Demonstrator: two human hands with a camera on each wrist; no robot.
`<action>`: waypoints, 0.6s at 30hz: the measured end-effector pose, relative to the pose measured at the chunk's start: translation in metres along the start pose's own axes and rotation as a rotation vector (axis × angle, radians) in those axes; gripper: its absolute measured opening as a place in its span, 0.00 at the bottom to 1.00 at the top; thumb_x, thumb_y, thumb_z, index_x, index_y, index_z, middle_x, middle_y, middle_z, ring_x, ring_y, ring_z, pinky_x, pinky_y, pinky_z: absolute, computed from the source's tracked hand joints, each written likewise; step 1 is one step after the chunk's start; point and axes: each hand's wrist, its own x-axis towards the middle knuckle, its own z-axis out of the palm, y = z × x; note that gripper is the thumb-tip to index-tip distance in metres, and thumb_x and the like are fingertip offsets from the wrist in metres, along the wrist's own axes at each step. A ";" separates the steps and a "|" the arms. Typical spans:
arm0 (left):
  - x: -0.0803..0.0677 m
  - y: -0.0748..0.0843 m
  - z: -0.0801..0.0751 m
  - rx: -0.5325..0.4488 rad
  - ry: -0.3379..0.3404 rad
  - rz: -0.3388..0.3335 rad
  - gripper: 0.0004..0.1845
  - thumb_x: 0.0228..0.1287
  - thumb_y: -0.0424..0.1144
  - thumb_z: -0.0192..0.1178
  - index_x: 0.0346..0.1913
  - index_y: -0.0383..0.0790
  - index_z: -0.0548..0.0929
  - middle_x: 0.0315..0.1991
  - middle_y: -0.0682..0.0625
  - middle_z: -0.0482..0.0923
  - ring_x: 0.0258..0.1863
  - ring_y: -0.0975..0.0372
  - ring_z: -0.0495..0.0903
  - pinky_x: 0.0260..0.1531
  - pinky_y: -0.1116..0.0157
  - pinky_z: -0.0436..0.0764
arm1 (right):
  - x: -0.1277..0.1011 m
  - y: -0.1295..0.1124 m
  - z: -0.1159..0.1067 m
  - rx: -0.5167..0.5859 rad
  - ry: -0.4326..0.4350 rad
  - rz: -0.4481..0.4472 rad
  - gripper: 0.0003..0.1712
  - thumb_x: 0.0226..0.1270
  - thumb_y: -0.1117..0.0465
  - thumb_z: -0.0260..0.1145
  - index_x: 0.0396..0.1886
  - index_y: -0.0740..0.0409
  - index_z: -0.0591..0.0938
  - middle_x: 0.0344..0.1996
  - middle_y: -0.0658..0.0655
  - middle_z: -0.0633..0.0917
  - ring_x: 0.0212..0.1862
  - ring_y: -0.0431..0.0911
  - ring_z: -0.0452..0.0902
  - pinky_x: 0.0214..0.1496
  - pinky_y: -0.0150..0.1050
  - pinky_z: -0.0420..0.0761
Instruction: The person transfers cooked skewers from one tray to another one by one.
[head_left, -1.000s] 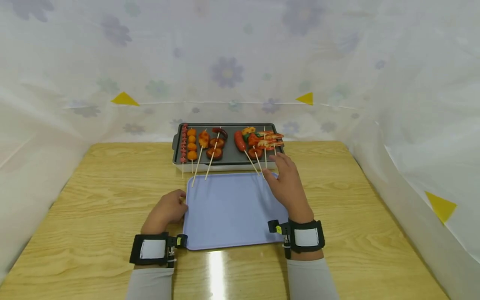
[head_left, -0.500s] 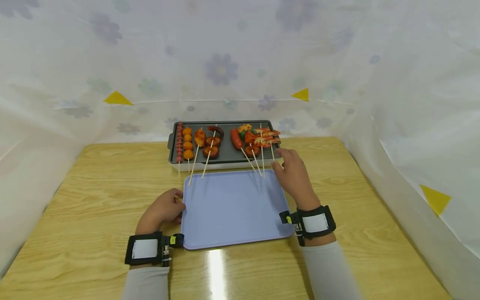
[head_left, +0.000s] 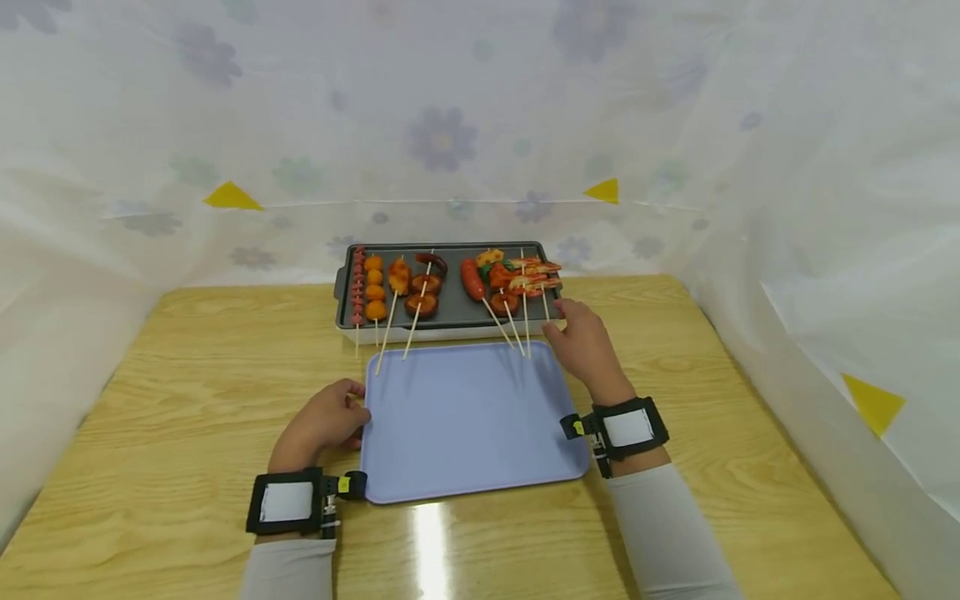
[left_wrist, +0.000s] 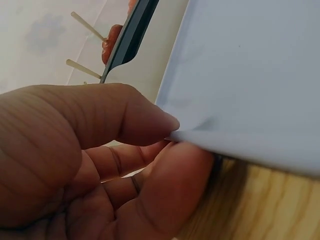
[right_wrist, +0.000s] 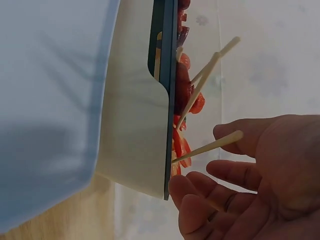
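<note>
My left hand (head_left: 322,421) pinches the left edge of a pale blue tray (head_left: 472,425). In the left wrist view its thumb lies over the rim, with a finger under it. My right hand (head_left: 588,346) is at the front right corner of a dark grill plate (head_left: 459,310). Its thumb and fingers are spread apart around the wooden stick (right_wrist: 205,148) of the rightmost prawn skewer (head_left: 534,285). The stick's end overlaps the thumb in the right wrist view, while the other fingers stay clear of it.
Skewers with a sausage (head_left: 472,279), orange balls (head_left: 376,292), red pieces (head_left: 357,287) and mushroom slices (head_left: 422,307) lie on the grill, several sticks jutting over its front toward the tray. A flowered sheet (head_left: 442,100) hangs behind the wooden table (head_left: 225,350).
My right hand has moved right, from near the left prawn stick to the rightmost one, and has stayed there since half a second ago. The left hand keeps to the tray's edge.
</note>
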 end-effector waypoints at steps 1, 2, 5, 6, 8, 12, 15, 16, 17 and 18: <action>0.000 0.001 0.000 0.003 -0.001 0.000 0.23 0.63 0.29 0.56 0.61 0.27 0.69 0.34 0.41 0.74 0.23 0.57 0.78 0.24 0.62 0.82 | 0.000 0.001 0.000 -0.001 0.003 -0.002 0.28 0.74 0.59 0.59 0.67 0.71 0.70 0.54 0.69 0.77 0.36 0.56 0.77 0.39 0.51 0.77; 0.000 0.001 0.000 0.004 -0.004 -0.001 0.23 0.63 0.29 0.56 0.61 0.27 0.68 0.34 0.41 0.74 0.23 0.57 0.78 0.24 0.62 0.82 | 0.001 0.002 0.001 -0.009 0.005 -0.006 0.27 0.74 0.60 0.59 0.66 0.71 0.70 0.53 0.68 0.78 0.36 0.56 0.76 0.39 0.51 0.76; 0.000 0.001 0.000 0.002 -0.008 -0.011 0.23 0.63 0.29 0.56 0.61 0.27 0.68 0.34 0.41 0.74 0.23 0.57 0.78 0.24 0.62 0.82 | 0.004 0.003 0.001 -0.041 0.004 -0.016 0.23 0.74 0.60 0.59 0.62 0.71 0.74 0.47 0.67 0.80 0.36 0.55 0.76 0.39 0.50 0.76; 0.000 0.001 0.000 0.003 -0.008 -0.013 0.23 0.63 0.29 0.56 0.61 0.27 0.68 0.33 0.41 0.74 0.23 0.57 0.78 0.24 0.62 0.82 | 0.005 0.003 0.001 -0.054 0.003 -0.019 0.22 0.73 0.61 0.59 0.60 0.71 0.75 0.45 0.66 0.81 0.35 0.54 0.76 0.38 0.49 0.75; 0.000 0.001 0.000 0.003 -0.010 -0.014 0.23 0.63 0.28 0.55 0.61 0.27 0.68 0.33 0.41 0.74 0.23 0.57 0.78 0.24 0.63 0.82 | 0.008 0.003 0.001 -0.074 -0.009 -0.013 0.15 0.73 0.61 0.58 0.51 0.69 0.79 0.35 0.63 0.80 0.31 0.52 0.73 0.35 0.47 0.72; -0.001 0.002 0.000 0.003 -0.009 -0.013 0.23 0.63 0.27 0.55 0.61 0.28 0.69 0.33 0.41 0.74 0.23 0.57 0.78 0.24 0.63 0.81 | 0.015 0.003 0.000 -0.065 -0.053 0.017 0.10 0.74 0.62 0.57 0.32 0.63 0.76 0.18 0.53 0.66 0.21 0.46 0.60 0.27 0.41 0.62; -0.001 0.002 0.000 0.003 -0.009 -0.012 0.23 0.63 0.27 0.55 0.61 0.28 0.69 0.33 0.41 0.73 0.23 0.57 0.77 0.24 0.63 0.81 | 0.019 0.002 -0.001 -0.040 -0.087 0.038 0.13 0.74 0.63 0.56 0.26 0.60 0.71 0.15 0.50 0.59 0.18 0.45 0.55 0.24 0.40 0.58; -0.001 0.003 0.000 0.000 -0.008 -0.011 0.23 0.62 0.27 0.55 0.60 0.28 0.69 0.33 0.41 0.73 0.23 0.57 0.77 0.24 0.63 0.81 | 0.021 0.003 -0.001 -0.029 -0.097 0.047 0.14 0.74 0.63 0.56 0.25 0.59 0.71 0.15 0.50 0.59 0.18 0.45 0.56 0.24 0.40 0.59; -0.001 0.003 0.000 -0.004 -0.008 -0.010 0.22 0.62 0.27 0.55 0.60 0.28 0.69 0.32 0.41 0.73 0.23 0.57 0.77 0.24 0.63 0.82 | 0.022 0.003 -0.002 -0.013 -0.109 0.061 0.13 0.74 0.63 0.56 0.26 0.59 0.73 0.15 0.51 0.62 0.18 0.45 0.59 0.24 0.39 0.61; -0.001 0.002 0.000 -0.006 -0.007 -0.009 0.22 0.62 0.27 0.55 0.60 0.28 0.69 0.32 0.42 0.73 0.23 0.57 0.77 0.24 0.63 0.82 | 0.023 0.003 -0.002 0.001 -0.123 0.075 0.12 0.74 0.62 0.56 0.28 0.61 0.75 0.16 0.52 0.67 0.19 0.45 0.62 0.24 0.39 0.63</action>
